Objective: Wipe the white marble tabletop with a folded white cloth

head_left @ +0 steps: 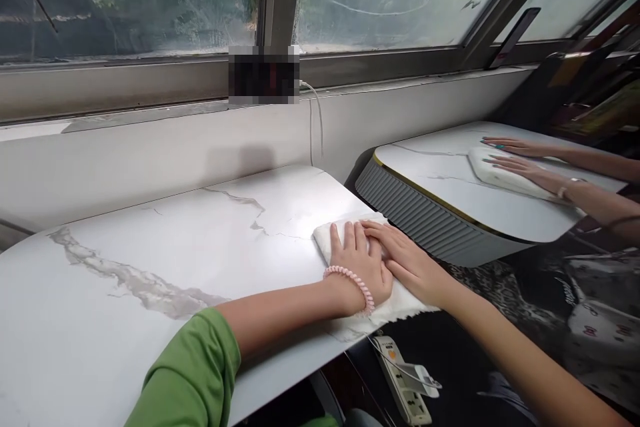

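A folded white cloth point(400, 300) lies at the right end of a white marble-patterned table point(165, 247), part of it hanging past the edge. My left hand point(357, 263) presses flat on the cloth with fingers outstretched; a pink coiled band circles its wrist. Beside it, my right hand point(405, 257) also rests flat on the cloth, its fingertips meeting the left hand's fingers. Neither hand grips the cloth.
Another person's hands point(520, 160) lie on a white cloth point(500, 177) on a second marble-patterned table point(430, 167) at right. Below the near table is a power strip point(400, 380) with a charger and cable. Windows point(390, 0) and a wall run behind.
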{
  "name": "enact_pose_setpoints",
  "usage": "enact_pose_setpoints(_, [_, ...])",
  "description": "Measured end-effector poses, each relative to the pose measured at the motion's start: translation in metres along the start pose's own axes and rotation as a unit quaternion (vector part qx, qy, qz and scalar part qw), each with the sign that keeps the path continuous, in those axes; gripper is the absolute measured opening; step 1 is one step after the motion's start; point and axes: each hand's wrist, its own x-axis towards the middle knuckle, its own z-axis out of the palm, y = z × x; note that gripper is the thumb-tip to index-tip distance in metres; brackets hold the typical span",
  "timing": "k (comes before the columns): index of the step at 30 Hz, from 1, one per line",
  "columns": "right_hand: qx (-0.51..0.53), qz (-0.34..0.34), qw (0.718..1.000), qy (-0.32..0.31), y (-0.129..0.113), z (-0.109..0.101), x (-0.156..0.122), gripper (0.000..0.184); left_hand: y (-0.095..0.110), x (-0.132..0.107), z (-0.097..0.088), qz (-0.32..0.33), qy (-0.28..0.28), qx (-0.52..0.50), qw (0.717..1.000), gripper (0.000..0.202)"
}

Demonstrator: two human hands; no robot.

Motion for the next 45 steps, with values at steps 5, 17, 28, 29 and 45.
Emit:
enact_pose_setpoints(5, [0.007,-0.008,1.0,-0.011,0.017,0.007,0.04,0.045,-0.027,0.028,-0.002,-0.032,-0.019,-0.014,0.999,0.057])
enact_pose_setpoints(17, [0.023,0.022,0.999,0.018,0.052,0.051,0.187,0.047,-0.158,0.119,-0.011,-0.117,-0.058,-0.012,0.991,0.05])
enact_pose_setpoints(28, [0.012,0.027,0.999,0.012,0.059,0.054,0.209,0.046,-0.17,0.126,-0.007,-0.128,-0.013,0.031,0.991,0.049])
enact_pose_setpoints(29, [0.008,0.024,1.0,0.009,0.058,0.054,0.207,0.047,-0.167,0.124,-0.007,-0.133,-0.014,0.036,0.99,0.049])
enact_pose_setpoints(45, [-0.055,0.027,0.997,0.041,0.001,0.02,0.017,0.053,-0.035,0.021,-0.002,0.018,-0.007,0.025,0.999,0.05])
